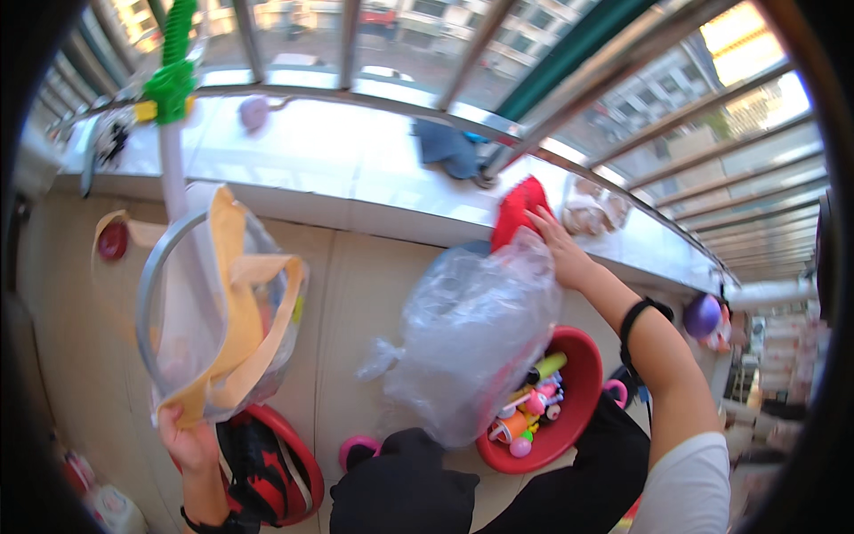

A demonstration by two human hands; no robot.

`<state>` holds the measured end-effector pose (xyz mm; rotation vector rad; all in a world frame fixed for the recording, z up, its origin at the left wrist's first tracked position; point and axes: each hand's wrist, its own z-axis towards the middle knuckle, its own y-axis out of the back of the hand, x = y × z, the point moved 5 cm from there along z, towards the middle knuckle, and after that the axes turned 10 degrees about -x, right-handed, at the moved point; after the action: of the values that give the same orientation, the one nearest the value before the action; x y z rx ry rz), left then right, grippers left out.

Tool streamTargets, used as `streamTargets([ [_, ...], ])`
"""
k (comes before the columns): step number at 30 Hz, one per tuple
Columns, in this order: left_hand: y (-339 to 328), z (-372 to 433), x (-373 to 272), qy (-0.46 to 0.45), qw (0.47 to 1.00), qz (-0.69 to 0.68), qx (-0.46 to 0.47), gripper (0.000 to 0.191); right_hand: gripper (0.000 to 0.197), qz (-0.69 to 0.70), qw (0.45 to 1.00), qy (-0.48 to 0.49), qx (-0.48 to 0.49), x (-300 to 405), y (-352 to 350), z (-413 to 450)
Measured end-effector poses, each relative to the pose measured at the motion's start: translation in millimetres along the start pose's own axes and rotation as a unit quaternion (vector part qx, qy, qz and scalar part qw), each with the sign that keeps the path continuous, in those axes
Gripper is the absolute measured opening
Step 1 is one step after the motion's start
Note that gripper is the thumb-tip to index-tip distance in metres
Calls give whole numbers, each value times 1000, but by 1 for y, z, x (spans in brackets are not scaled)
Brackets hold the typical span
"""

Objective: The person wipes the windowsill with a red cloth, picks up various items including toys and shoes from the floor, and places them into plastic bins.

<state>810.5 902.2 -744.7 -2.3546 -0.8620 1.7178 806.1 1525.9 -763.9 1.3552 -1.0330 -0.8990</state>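
My left hand (188,442) grips the lower rim of a translucent bag (273,374) with yellow fabric trim and straps. A toy sword with a green hilt (175,83) and pale blade stands up out of the bag. A grey hoop (150,294) curves round its mouth. My right hand (564,250) has its fingers on a red cloth item (519,207) at the ledge's edge; its thumb is hidden. A crumpled clear plastic bag (467,334) spreads below that hand and partly covers a red basin (580,374) of small toys (534,407).
Another red basin (313,480) holds a black-and-red item (257,460). A white tiled ledge (320,147) runs beneath metal railings (347,47), with blue cloth (447,150) and a clear bag of brownish things (590,207) on it. A purple balloon-like ball (702,317) is at right.
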Motion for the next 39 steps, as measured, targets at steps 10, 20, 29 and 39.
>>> streamTargets([
  [10,38,-48,-15,31,997,-48,-42,35,62,-57,997,4,-59,-11,-17,-17],
  [20,-295,-143,-43,-77,946,29,314,43,37,21,956,-54,-287,-8,-45,-8],
  [29,-565,-320,-1,-58,739,92,664,54,38,216,902,-169,-334,-6,-37,-33],
  [39,-682,-387,317,216,756,200,585,34,24,157,915,-214,-305,-40,-95,7],
])
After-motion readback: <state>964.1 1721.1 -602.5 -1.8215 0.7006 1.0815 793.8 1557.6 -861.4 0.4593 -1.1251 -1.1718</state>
